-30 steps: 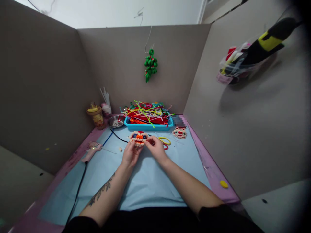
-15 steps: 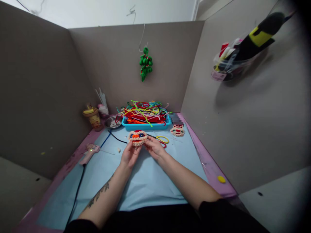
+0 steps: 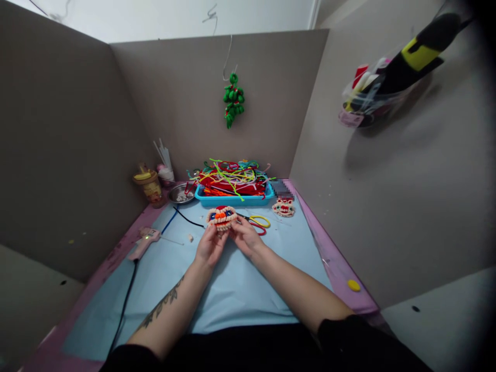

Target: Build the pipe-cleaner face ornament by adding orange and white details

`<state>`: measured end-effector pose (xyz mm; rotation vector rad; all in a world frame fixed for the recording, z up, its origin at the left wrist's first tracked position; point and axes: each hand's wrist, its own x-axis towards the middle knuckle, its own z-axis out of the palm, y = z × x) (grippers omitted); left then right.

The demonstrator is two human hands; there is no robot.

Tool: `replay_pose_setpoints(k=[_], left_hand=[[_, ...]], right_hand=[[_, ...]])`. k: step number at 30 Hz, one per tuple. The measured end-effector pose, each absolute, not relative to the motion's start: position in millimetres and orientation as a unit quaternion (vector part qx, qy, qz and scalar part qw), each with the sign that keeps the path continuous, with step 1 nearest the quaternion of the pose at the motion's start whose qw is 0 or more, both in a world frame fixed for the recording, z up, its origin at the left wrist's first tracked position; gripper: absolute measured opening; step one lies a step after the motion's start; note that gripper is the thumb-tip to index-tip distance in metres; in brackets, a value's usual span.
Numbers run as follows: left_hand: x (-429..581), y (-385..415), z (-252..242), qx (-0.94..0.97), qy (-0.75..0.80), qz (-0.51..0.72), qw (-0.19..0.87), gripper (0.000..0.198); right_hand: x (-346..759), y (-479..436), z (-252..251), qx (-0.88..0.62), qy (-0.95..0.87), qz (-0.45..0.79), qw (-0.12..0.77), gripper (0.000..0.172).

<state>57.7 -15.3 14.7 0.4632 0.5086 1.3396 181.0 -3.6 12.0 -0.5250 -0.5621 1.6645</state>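
Observation:
A lion-dance head made of pipe cleaners, cream with a red top, blue eyes and an orange nose, is held up facing me over the table. My left hand grips its lower left edge, fingers closed. At its lower right, my right hand pinches the edge. Just behind the right hand lie scissors with yellow and red handles, their blades partly hidden. A second, similar lion head rests at the back right. Left of my hands is a small pale scrap.
A blue tray heaped with coloured pipe cleaners stands at the back. Beside it are a metal bowl and a cup. A pink glue gun with a black cord lies left. A holder with tools hangs on the right wall.
The whole view has shifted slightly. Both hands keep hold of the lion head, whose pose looks nearly the same.

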Motion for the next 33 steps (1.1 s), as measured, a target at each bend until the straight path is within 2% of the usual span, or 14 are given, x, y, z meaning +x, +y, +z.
replay_pose_setpoints(k=[5,9,17,24,33], left_hand=[[59.6,-16.7,11.3,0.218,0.237,0.606,0.727,0.031],[59.7,-18.2,13.6,0.204,0.246,0.584,0.746,0.023],[49.9,-14.0,11.7,0.187,0.236,0.573,0.762,0.029],[49.5,-10.3,14.3,0.146,0.253,0.594,0.749,0.025],[52.5,-11.6,16.6,0.153,0.279,0.614,0.722,0.019]], right_hand=[[175.5,-0.9,5.2,-0.238,-0.247,0.691,0.637,0.050],[176.8,5.3,-1.9,-0.248,-0.236,0.679,0.650,0.052],[188.6,4.1,5.1,-0.235,-0.275,0.694,0.622,0.054],[197.0,5.2,9.5,-0.220,-0.262,0.725,0.597,0.041],[196.5,4.3,4.3,-0.229,-0.260,0.725,0.594,0.040]])
